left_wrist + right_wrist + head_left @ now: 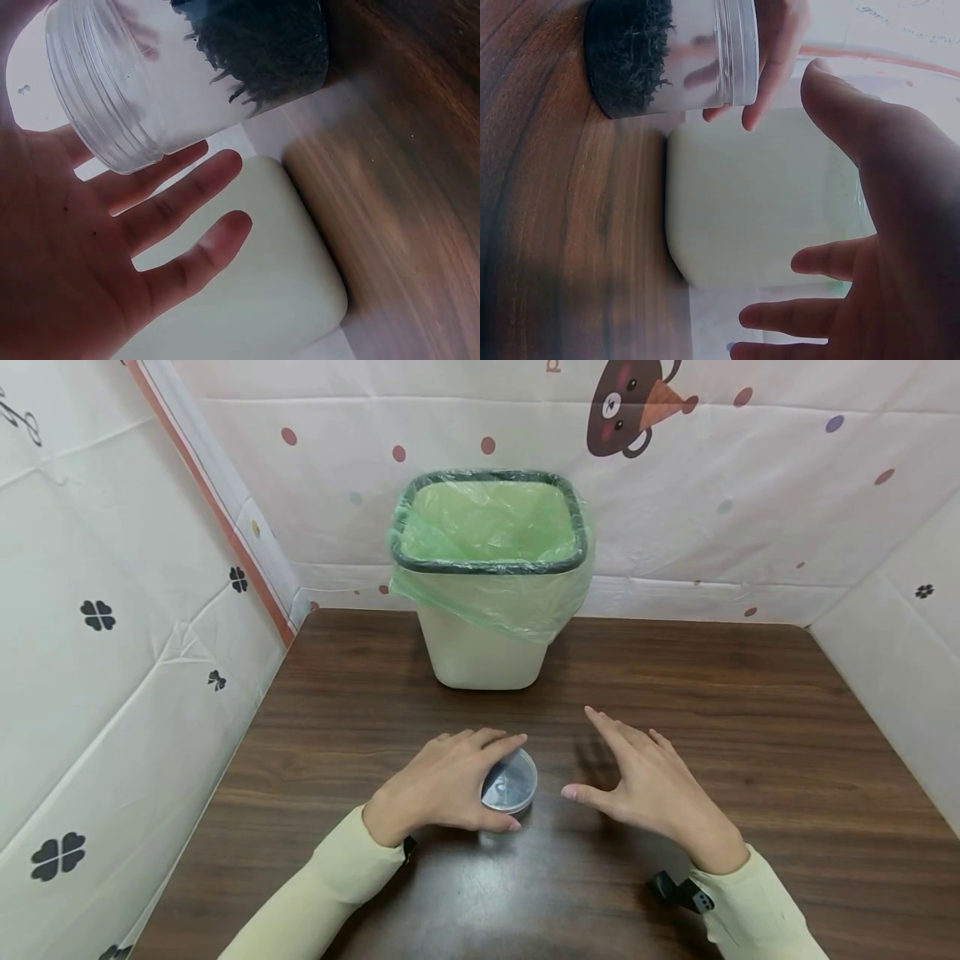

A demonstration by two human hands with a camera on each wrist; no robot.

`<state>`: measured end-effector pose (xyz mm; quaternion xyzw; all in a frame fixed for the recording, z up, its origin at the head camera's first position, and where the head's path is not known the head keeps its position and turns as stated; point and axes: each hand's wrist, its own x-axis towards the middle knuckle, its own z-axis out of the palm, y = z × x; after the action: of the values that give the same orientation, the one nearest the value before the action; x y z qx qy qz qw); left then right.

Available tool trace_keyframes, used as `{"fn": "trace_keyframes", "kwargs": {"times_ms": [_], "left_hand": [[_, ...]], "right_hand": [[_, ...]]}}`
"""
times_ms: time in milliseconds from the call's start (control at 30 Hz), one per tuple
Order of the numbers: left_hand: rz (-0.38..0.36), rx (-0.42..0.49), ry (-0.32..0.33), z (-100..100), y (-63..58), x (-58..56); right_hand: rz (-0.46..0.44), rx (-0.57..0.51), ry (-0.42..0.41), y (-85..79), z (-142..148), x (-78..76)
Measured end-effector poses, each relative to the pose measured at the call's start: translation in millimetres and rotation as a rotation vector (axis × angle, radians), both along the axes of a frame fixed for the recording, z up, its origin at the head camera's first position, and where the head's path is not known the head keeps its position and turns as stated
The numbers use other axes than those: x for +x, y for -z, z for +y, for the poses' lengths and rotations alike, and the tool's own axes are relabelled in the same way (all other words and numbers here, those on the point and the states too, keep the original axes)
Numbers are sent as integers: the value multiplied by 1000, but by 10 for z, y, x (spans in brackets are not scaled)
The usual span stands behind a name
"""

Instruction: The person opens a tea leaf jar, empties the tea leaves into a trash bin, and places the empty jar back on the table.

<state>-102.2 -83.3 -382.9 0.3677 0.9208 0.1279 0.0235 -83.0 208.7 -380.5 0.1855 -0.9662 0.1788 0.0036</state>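
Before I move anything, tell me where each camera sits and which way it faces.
Head: worn on the head, looking forward and down at the jar, bin and table; left hand, right hand and sleeves show.
Left wrist: on that wrist, facing jar and bin; the left hand shows from its palm side.
Right wrist: on that wrist, also facing jar and bin; the right hand shows, plus part of the left hand.
Shared: both wrist views catch the jar's dark contents from the side.

Blackish shreds darken a clear jar; the tabletop shows brown wood grain, the bin cream, its liner translucent green, the sleeves pale yellow-green, the backdrop dotted white.
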Motion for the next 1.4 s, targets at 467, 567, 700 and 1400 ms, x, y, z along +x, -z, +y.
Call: {"fn": "trace_keyframes", "kwargs": {"times_ms": [467, 567, 700, 1400], "left_hand": [[-7, 34, 7, 19, -6, -2], [-14, 48, 4, 14, -11, 0], [-49, 92, -3, 3, -24, 4], [-123, 310, 1, 9, -62, -3]], "right_hand": [[-33, -20, -3, 13, -40, 15], [-28, -25, -11, 17, -48, 15], [-13, -31, -25, 25, -60, 20], [-26, -89, -83, 37, -99, 57]]}}
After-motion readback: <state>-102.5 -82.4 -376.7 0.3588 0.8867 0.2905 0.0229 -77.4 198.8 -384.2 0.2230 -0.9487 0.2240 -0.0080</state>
